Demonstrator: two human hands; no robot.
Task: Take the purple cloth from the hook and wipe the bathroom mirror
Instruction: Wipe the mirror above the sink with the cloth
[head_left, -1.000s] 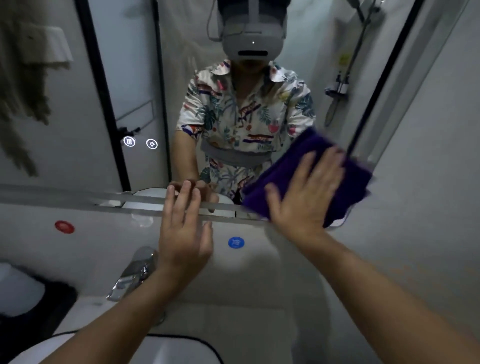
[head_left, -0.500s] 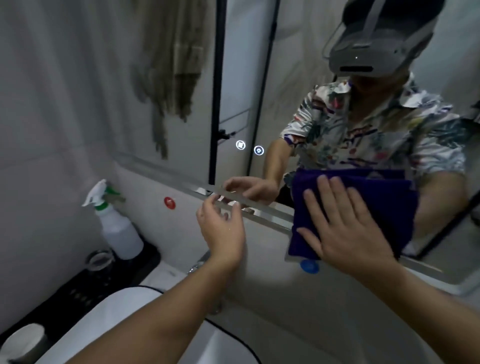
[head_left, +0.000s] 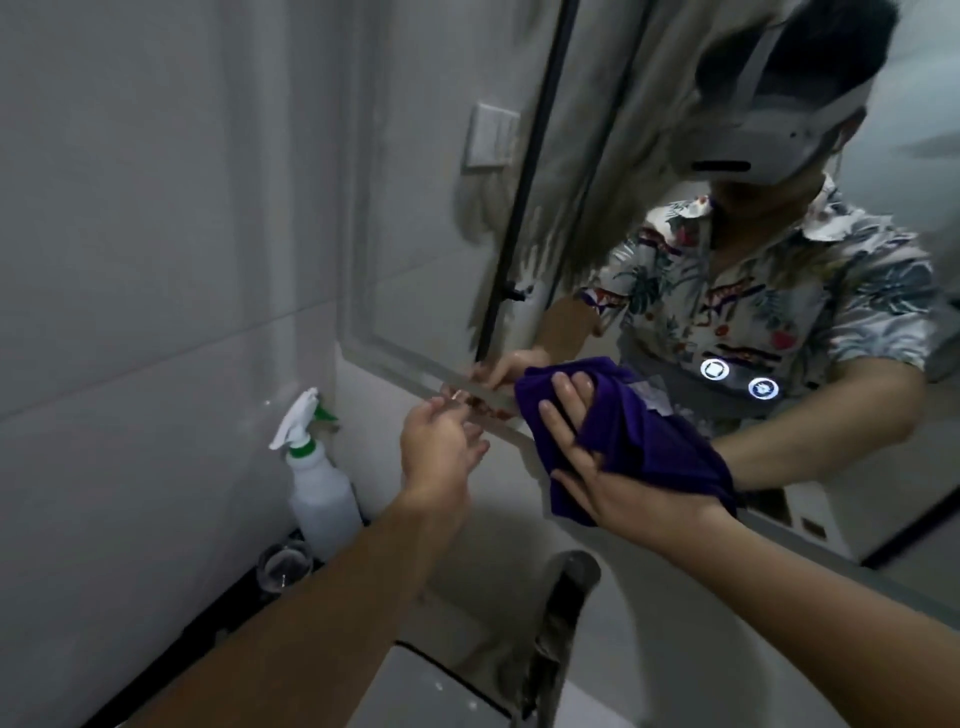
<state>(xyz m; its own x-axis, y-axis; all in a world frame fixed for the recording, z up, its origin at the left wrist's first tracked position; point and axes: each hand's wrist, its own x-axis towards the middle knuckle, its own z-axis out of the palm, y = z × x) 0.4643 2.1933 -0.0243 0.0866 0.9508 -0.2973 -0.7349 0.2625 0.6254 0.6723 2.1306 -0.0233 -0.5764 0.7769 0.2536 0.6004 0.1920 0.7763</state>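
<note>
The purple cloth (head_left: 644, 441) is bunched under my right hand (head_left: 587, 462), which presses it flat against the lower part of the bathroom mirror (head_left: 426, 249). The cloth overlaps the mirror's bottom frame and hangs a little below it. My left hand (head_left: 441, 447) rests just left of the cloth, fingers spread, fingertips touching the mirror's lower edge, holding nothing. The mirror shows a person in a patterned shirt and both hands reflected.
A white spray bottle (head_left: 317, 478) with a green collar stands at the left wall, with a glass cup (head_left: 283, 566) in front of it. A chrome faucet (head_left: 561, 613) rises below my hands over the white sink (head_left: 447, 696). Two lit touch buttons (head_left: 714, 370) glow on the mirror.
My right hand has slid the cloth leftward along the mirror's bottom edge, close to my left hand. My head has turned left, bringing the side wall and spray bottle nearer.
</note>
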